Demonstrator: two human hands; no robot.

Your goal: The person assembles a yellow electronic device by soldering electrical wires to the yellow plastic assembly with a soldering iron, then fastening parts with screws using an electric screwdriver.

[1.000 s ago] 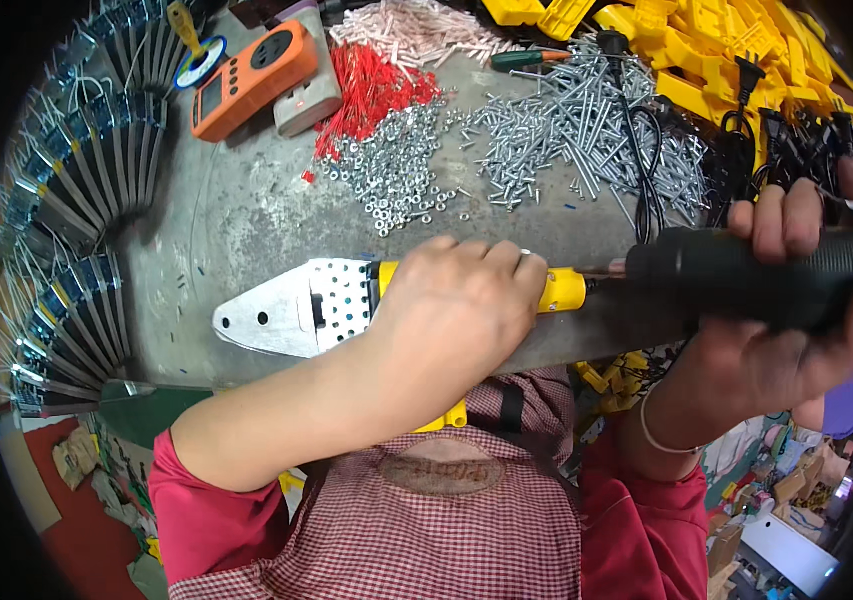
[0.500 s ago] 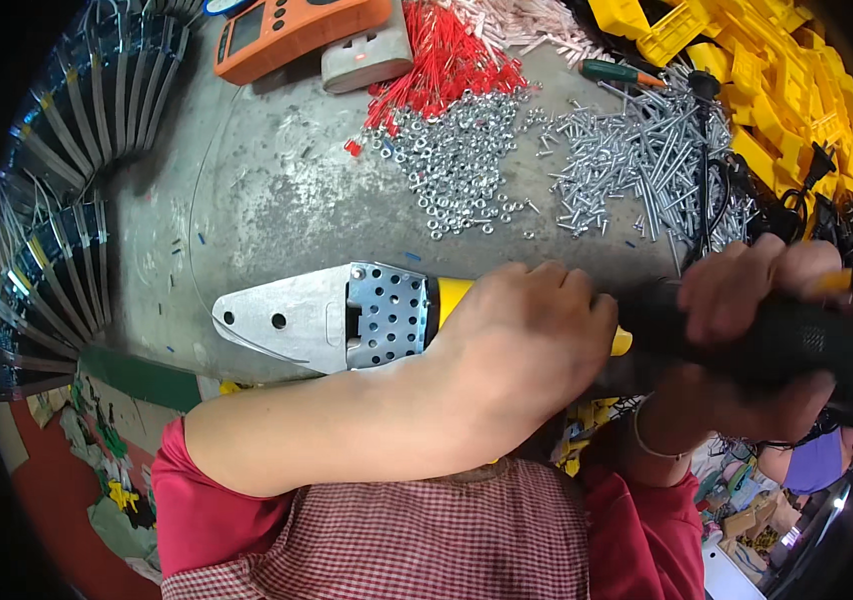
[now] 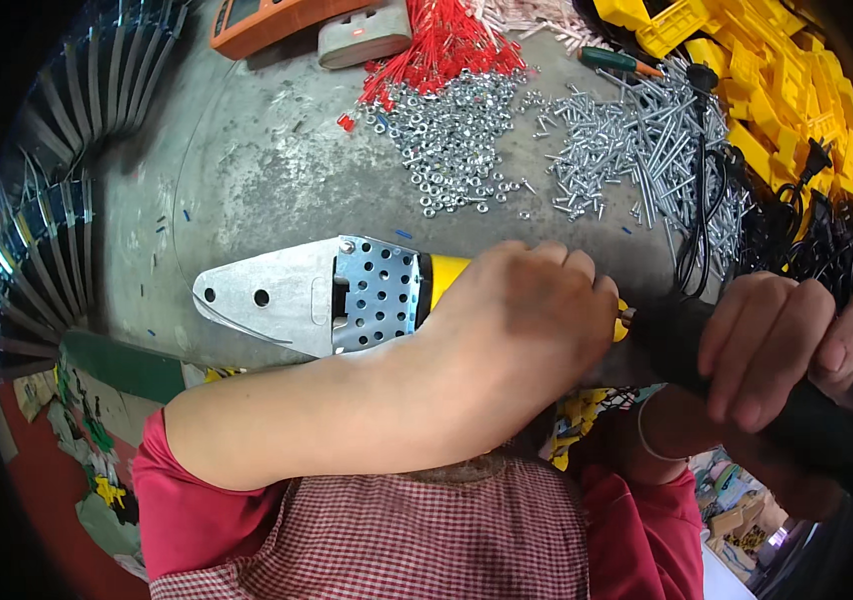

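Note:
My left hand (image 3: 522, 340) is closed round the yellow handle (image 3: 447, 275) of a tool lying across the table edge. A perforated metal sleeve (image 3: 377, 288) joins the handle to a flat, tapered metal plate (image 3: 287, 295) with two round holes, which points left. At the right, my right hand (image 3: 782, 340) grips a dark power screwdriver (image 3: 672, 340). Its bit meets the yellow end of the handle, just beyond my left fist. The screwdriver's rear lies in shadow.
Nuts (image 3: 457, 130), screws (image 3: 637, 150) and red-tipped wire parts (image 3: 437, 50) lie in piles ahead. Yellow plastic shells (image 3: 777, 110) and black plug cords (image 3: 817, 230) crowd the right. An orange meter (image 3: 267, 22) and a socket block (image 3: 365, 38) stand at the back; heating-element-like strips (image 3: 42, 240) line the left.
My right hand and the screwdriver have swung lower, with the screwdriver's rear tilting down towards me. The bit now shows at the handle's end. The view has shifted slightly.

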